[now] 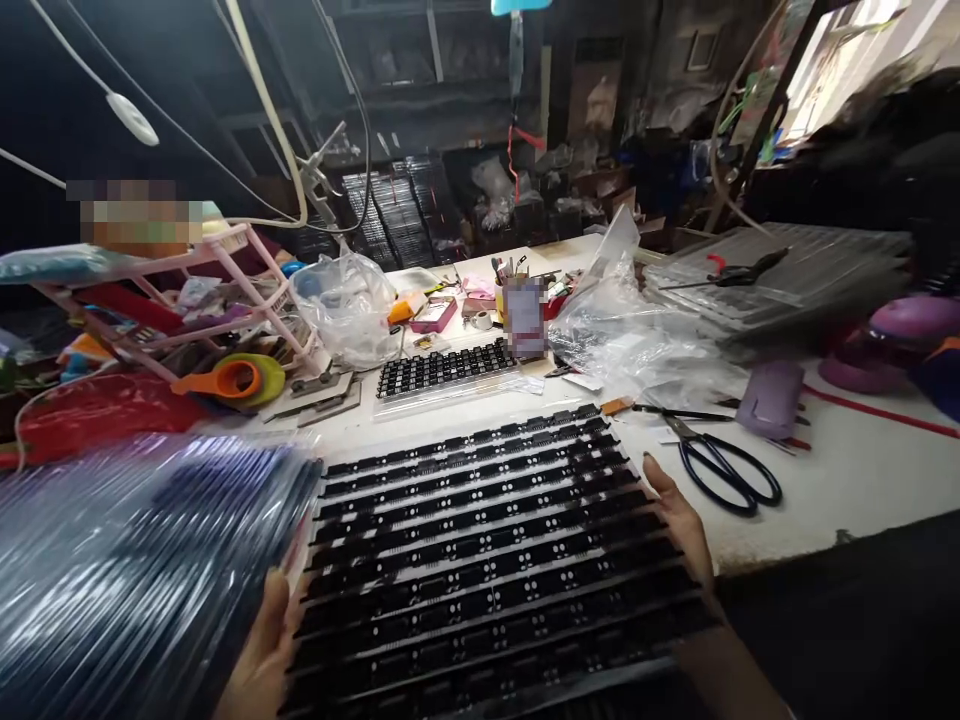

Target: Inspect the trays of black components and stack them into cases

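A clear tray of black strips (480,540), laid in several rows, fills the lower middle of the view. My left hand (264,640) grips its left edge, thumb showing and fingers mostly hidden behind or under it. On the right edge, my right hand (684,520) holds the tray with the thumb up and the other fingers out of sight beneath. Close to my left hand lies a stack of plastic-covered trays (150,560), blurred. Farther back on the table sits a smaller set of black parts (442,368) on clear plastic.
Dark-handled scissors (727,465) and a purple case (770,400) lie at right. Clear plastic bags (637,330) and stacked clear trays (787,275) are behind. A pink rack (255,280) and an orange-and-yellow scoop (236,378) stand left on the white table (810,510).
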Demonstrator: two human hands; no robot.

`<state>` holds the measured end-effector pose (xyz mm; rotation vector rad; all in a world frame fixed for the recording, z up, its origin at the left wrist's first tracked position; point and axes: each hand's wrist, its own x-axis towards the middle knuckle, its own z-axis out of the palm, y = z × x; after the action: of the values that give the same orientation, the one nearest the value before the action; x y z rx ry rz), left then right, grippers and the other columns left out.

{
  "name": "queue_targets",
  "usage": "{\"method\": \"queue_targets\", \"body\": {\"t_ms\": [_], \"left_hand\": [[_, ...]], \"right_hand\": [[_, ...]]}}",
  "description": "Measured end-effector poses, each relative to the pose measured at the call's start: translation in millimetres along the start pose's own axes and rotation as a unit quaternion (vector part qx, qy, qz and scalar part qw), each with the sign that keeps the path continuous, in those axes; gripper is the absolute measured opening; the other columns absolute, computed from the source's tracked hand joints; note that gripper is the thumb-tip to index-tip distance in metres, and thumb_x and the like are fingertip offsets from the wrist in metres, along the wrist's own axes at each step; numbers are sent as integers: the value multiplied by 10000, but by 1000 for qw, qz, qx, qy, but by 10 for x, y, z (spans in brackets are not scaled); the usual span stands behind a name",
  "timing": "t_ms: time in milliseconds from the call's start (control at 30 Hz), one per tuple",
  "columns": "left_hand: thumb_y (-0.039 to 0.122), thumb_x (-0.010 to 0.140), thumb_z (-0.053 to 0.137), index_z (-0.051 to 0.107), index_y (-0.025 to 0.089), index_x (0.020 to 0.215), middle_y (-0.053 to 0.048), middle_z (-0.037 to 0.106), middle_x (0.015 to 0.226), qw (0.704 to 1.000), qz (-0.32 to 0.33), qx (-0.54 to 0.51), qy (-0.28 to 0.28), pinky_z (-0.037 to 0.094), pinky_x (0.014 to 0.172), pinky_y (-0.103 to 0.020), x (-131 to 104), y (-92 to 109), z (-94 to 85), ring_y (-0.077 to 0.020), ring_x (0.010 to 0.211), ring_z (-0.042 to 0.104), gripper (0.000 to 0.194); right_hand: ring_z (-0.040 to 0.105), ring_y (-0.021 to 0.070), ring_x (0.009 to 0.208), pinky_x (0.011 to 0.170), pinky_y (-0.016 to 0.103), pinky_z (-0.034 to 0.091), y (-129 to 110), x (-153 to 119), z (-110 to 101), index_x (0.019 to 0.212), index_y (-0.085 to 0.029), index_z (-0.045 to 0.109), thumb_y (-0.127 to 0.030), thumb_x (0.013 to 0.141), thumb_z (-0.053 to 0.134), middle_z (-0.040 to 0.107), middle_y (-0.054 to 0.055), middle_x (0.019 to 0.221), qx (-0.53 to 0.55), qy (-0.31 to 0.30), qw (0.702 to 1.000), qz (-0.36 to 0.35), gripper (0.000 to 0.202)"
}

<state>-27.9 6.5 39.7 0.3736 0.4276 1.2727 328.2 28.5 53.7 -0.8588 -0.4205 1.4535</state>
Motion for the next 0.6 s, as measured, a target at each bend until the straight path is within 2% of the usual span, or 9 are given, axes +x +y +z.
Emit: {"method": "queue_targets", "body": {"t_ms": [67,133,200,300,400,500,600], "left_hand": [[493,945,287,485,325,1331,-22,609,1252,1000,-15,22,12,279,1090,-443,36,-17,44,-227,1270,440,465],[494,929,332,451,348,1355,-22,586,1286,994,-33,72,76,299,1079,-465,70,-17,66,-245,1285,423,465],[498,905,385,414,367,1377,-18,596,1275,977,-53,126,160,342,1059,-470,99,-16,72,-260,1279,433,490],[527,862,453,374,377,1400,-13,633,1223,947,-63,184,255,412,1016,-476,125,-46,90,-284,1250,468,563],[565,811,517,350,381,1412,1,661,1176,920,-68,222,315,475,962,-501,138,-104,153,-320,1202,516,650],[577,777,562,336,385,1418,21,670,1159,902,-82,238,350,511,921,-517,143,-145,212,-345,1161,548,707],[551,757,599,379,422,1388,39,666,1167,895,-83,235,370,524,912,-495,128,-147,174,-344,1172,537,680]], "right_hand": [[656,263,1024,883,445,518,-19,28,70,1083,-206,677,-465,880,505,730,62,1027,36,-48,997,49,372],[648,259,1041,899,437,508,15,27,117,1131,-184,654,-471,886,497,725,69,1042,59,-68,991,103,409],[636,251,1065,914,426,505,86,13,121,1157,-194,645,-455,879,524,723,53,1051,58,-47,989,127,401],[594,225,1138,961,388,489,208,12,55,1131,-274,666,-409,837,604,718,-9,1069,44,8,994,104,329],[529,206,1220,1016,353,451,286,39,-14,1076,-325,692,-390,799,656,702,-48,1104,31,41,996,76,287],[478,206,1269,1057,376,409,297,70,-14,1138,-316,663,-448,815,619,664,-40,1188,57,23,995,77,352],[456,204,1287,1070,401,391,282,86,23,1229,-314,600,-465,837,577,621,-35,1259,76,15,994,76,421]]}}
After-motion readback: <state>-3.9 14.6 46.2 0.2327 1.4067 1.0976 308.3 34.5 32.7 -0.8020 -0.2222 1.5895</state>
